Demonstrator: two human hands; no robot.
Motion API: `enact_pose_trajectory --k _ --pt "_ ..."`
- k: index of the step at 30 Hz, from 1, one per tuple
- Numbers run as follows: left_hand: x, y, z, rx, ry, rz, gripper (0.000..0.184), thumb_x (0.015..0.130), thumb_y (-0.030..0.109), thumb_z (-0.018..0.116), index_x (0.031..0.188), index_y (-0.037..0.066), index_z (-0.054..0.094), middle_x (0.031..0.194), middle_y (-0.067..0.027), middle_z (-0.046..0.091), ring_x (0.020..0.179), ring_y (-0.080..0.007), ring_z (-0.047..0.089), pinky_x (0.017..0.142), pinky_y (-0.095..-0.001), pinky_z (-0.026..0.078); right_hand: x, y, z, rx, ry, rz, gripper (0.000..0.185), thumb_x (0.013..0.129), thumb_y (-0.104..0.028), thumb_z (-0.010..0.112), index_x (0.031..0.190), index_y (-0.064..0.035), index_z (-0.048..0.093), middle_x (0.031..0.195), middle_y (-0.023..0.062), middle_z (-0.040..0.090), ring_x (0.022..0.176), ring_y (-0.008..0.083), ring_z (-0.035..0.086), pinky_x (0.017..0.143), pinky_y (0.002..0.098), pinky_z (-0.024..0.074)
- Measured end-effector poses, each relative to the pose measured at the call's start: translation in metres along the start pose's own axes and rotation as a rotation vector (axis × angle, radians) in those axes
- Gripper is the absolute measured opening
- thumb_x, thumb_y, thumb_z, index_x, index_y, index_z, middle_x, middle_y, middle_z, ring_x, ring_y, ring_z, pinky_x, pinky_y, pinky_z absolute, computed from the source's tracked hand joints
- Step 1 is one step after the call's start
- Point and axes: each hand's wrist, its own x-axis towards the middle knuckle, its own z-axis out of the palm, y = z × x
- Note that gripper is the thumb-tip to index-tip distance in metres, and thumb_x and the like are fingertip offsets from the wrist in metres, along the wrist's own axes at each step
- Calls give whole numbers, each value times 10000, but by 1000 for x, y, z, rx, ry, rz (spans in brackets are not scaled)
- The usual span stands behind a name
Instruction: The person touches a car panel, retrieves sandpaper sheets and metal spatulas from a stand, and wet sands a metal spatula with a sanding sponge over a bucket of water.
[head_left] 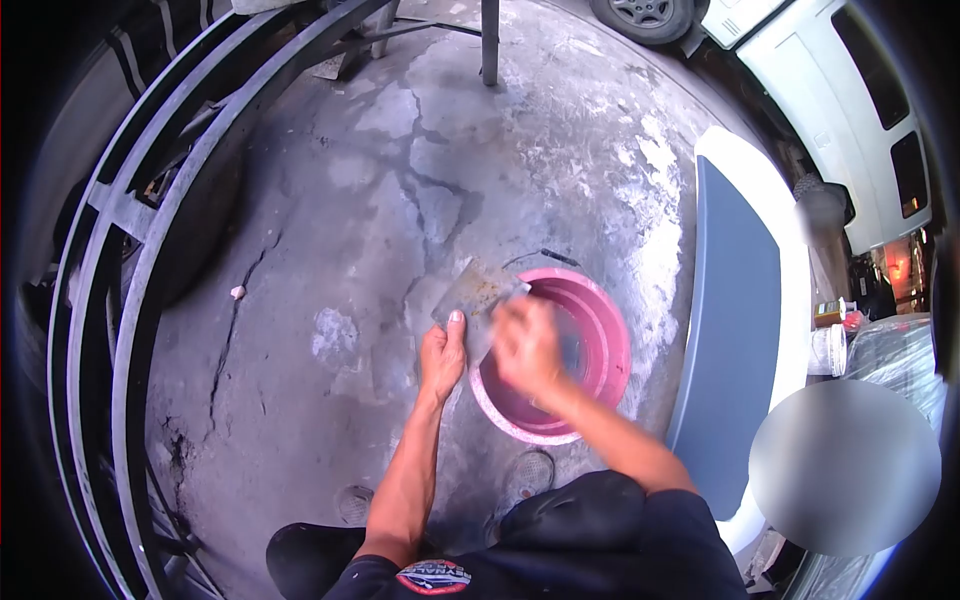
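Left hand clamped on flat plate at seven o'clock, likely steadying it; right hand blurred at four, can't tell grip; pink bucket beneath.

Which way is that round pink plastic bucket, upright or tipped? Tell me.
Upright: the bucket stands on the grey concrete floor, its round open mouth facing up and its inner wall showing.
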Motion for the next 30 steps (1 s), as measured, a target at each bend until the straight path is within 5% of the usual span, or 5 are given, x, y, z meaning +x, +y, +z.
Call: enact_pose_trajectory --k 14,20,22,27,30 --pt "1 -9 -2 -115 -62 -20 422 1008 390 497 959 -6 636 817 -19 617 765 -97 520 710 -270 433 36 23 -3 -95 29 178 315 822 -160 695 1077 24 695 1094 196 610 1027 364 566 919 436 457" --pt "7 -18 6 -724 5 -84 388 1002 354 525 941 -16 626 825 -31 630 740 -89 530 683 -270 439 36 32 -4 -33 -14 174 326 819 -148 696 1093 28 689 1123 185 600 1047 360 558 922 433 454" --pt "8 -24 1 -152 9 -13 391 1008 354 506 955 -20 610 827 -44 647 723 -99 538 676 -289 447 32 25 -7 -49 -2 182 322 809 -144 704 1085 20 695 1123 181 601 1049 357 559 923 433 455" --pt "2 -11 8 -81 56 144 411 1013 370 477 954 -16 607 770 -57 634 720 -123 540 684 -313 453 -12 -10 -5 49 -52 -64 332 781 -157 719 1083 -20 696 1141 198 580 1037 367 547 887 458 463" --pt "-9 -4 5 -35 69 141 423 1015 378 465 952 -13 615 762 -68 632 732 -132 543 700 -316 454 33 32 -8 -102 71 204 324 789 -154 712 1078 -8 694 1133 197 583 1028 364 546 881 467 460"
